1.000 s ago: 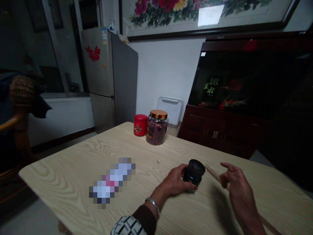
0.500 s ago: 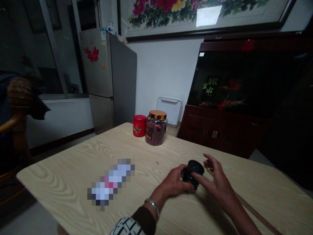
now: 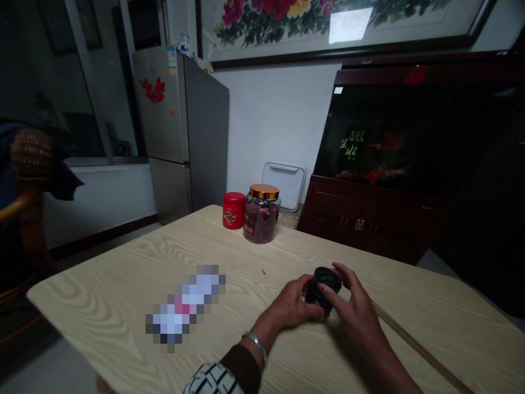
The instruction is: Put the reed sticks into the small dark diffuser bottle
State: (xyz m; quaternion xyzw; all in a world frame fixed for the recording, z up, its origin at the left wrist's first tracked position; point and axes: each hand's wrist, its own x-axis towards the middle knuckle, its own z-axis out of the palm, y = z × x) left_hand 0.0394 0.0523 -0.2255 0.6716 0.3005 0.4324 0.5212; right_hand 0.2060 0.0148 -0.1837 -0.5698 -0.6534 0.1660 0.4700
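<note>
A small round jar (image 3: 326,280), dark and squat with a black lid, stands upright on the pale wooden table (image 3: 123,273), clasped between the left hand (image 3: 292,303) and right hand (image 3: 353,313); its body is possibly glass.

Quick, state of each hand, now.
Left hand: closed on the small dark round jar, gripping its body.
Right hand: closed over the jar's black lid.

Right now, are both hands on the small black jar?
Yes, the left hand holds the small black jar by its side and the right hand wraps its top.
</note>
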